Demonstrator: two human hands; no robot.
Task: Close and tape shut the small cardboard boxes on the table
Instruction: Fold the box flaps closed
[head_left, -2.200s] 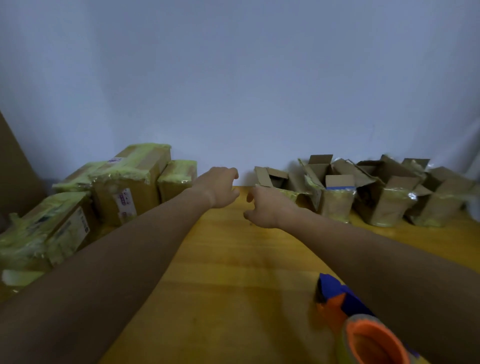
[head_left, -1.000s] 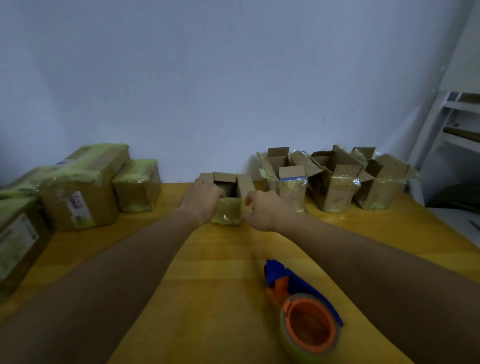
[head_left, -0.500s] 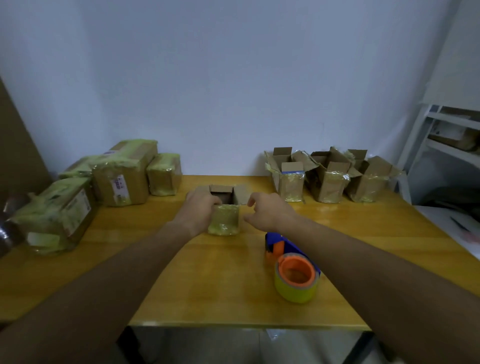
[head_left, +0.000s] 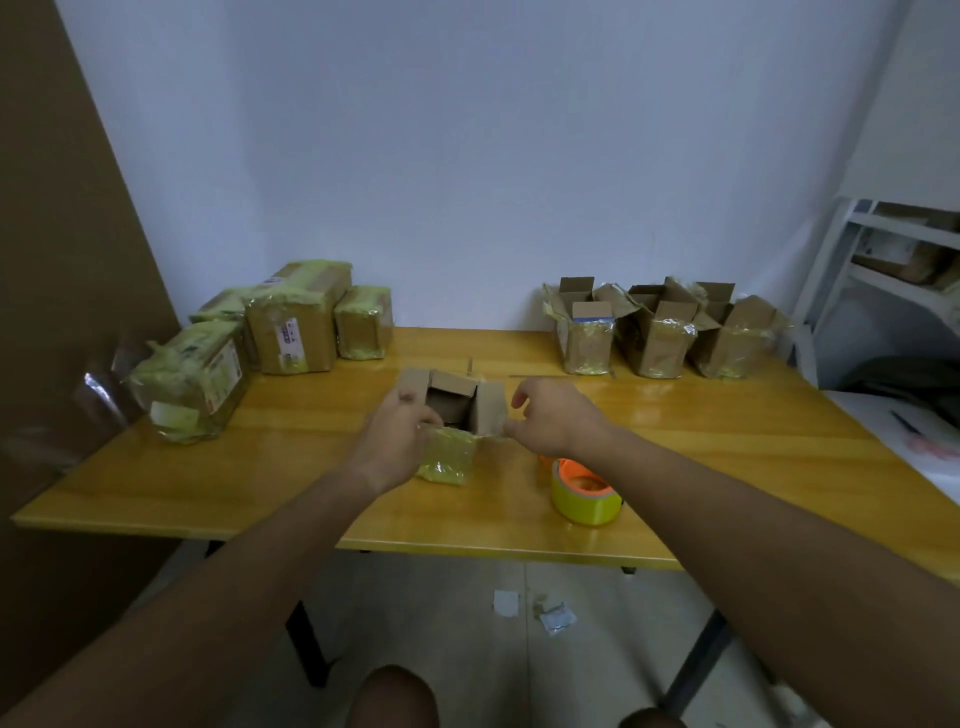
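At the far left of the yellow worktop (head_left: 260, 467) we see a cluster of sealed parcels (head_left: 291, 327) wrapped in yellowish tape, pushed towards the wall. Near the middle stands the small cardboard box (head_left: 452, 431) we are working on — its top flaps stand open and its front face is covered in yellow-green tape. Our left hand (head_left: 395, 441) curls round the box's left side, thumb at the front upper edge, so that grip holds the box. Our right hand (head_left: 556, 415) sits at the box's right flap; thumb and forefinger seem to pinch the flap's lower corner, the other fingers loosely curled. Just to the right of the box, partly behind our right forearm, lies the tape dispenser (head_left: 584, 493) with its yellow roll and orange core. Further right, by the wall, three open boxes (head_left: 660, 332) stand in a row — flaps up. A white shelf (head_left: 883, 249) stands beyond the worktop's right end.
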